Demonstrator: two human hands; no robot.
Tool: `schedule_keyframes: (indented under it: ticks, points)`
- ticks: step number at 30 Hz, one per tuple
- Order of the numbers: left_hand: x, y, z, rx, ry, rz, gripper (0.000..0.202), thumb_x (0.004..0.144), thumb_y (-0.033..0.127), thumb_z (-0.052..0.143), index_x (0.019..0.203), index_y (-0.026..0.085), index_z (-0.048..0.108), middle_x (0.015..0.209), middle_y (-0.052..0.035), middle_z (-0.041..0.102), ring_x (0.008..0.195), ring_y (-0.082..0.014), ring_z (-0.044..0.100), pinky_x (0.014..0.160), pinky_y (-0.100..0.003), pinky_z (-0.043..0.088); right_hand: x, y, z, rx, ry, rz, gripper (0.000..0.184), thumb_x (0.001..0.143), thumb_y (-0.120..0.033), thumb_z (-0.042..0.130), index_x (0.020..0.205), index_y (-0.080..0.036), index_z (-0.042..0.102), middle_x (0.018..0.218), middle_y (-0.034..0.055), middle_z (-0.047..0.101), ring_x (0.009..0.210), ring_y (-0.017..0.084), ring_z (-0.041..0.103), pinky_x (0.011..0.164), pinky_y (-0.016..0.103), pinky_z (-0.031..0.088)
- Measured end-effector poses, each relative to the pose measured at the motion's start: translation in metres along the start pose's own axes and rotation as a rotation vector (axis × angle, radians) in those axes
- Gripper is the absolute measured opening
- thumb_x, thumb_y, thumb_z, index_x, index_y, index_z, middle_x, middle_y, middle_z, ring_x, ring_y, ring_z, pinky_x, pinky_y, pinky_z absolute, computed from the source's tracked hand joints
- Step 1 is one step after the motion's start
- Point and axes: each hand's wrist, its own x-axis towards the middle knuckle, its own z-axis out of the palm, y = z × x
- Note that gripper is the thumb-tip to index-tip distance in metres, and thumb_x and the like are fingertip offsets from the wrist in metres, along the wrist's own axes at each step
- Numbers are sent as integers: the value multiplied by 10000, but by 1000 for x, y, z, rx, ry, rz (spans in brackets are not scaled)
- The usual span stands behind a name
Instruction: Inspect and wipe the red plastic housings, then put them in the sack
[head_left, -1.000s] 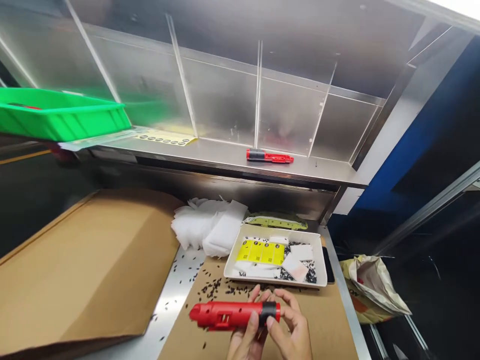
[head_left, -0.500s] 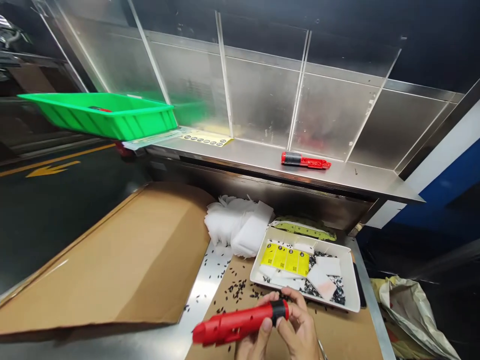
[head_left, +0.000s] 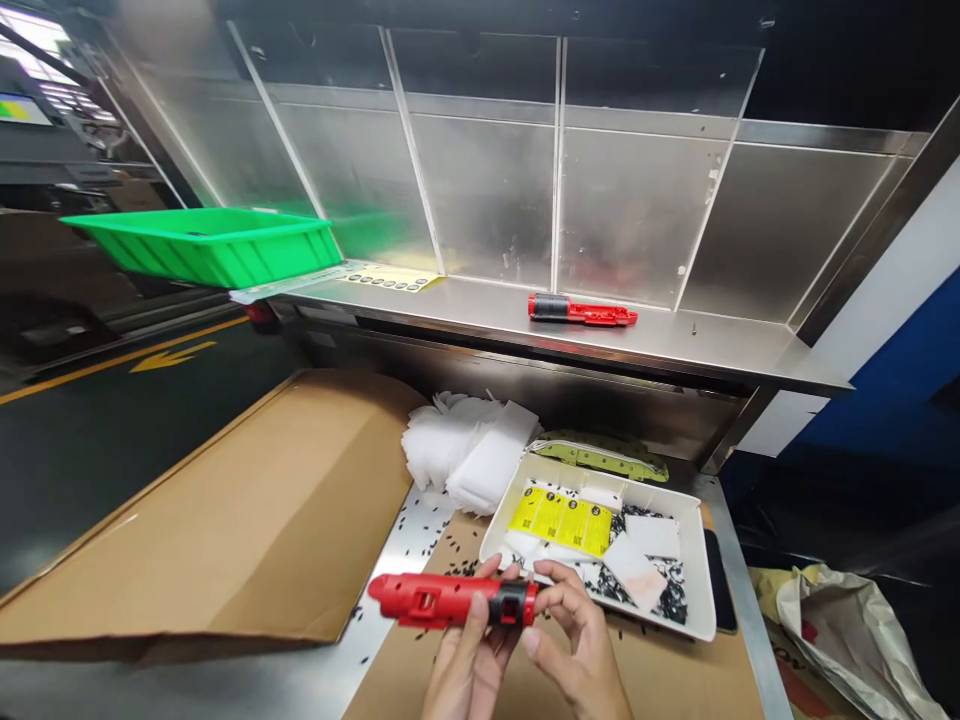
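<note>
Gripping red casing point(head_left: 453, 594) with left hand point(head_left: 471, 655), casing leveller than before, right hand point(head_left: 579, 635) loosely parted

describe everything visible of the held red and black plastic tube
The long red plastic-looking tube has a black band near its right end, openings in side and band, and a tapered left end. It is roughly level above the brown cardboard sheet. The left hand grips it; the right hand is at the banded end.

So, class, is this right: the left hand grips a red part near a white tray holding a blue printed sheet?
No: in the head view, the printed sheet is yellow, not blue. The left hand does grip the red part near the white tray.
</note>
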Motion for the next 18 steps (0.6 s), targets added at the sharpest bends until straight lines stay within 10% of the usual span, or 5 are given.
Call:
schedule_keyframes:
  ticks: [9, 14, 18]
  points:
    - [4, -9, 3, 61, -9, -73, 607, 657, 438, 815, 1211, 267, 633, 1028, -68, 755, 1002, -230, 678, 864, -287, 553, -10, 3, -12, -286, -8, -197, 327, 852, -443, 572, 1133, -300, 657, 1470, 64, 417, 1389, 276, 336, 1143, 455, 272]
    - [5, -16, 9, 495, -92, 63, 524, 645, 510, 794, 1076, 223, 712, 1041, -94, 752, 1108, -317, 626, 1049, -418, 430, -11, 16, -25, -229, -144, -161, 594, 840, -468, 585, 1390, -274, 473, 1558, 58, 286, 1458, 268, 181, 1178, 444, 190]
    - [-3, -22, 18, 803, -153, 191, 536, 610, 545, 791, 1060, 258, 734, 1139, -87, 724, 1144, -365, 591, 1047, -459, 423, -9, 4, -45, 39, -315, -42, 615, 773, -603, 626, 1276, -249, 601, 1532, 79, 338, 1417, 304, 290, 1167, 454, 199]
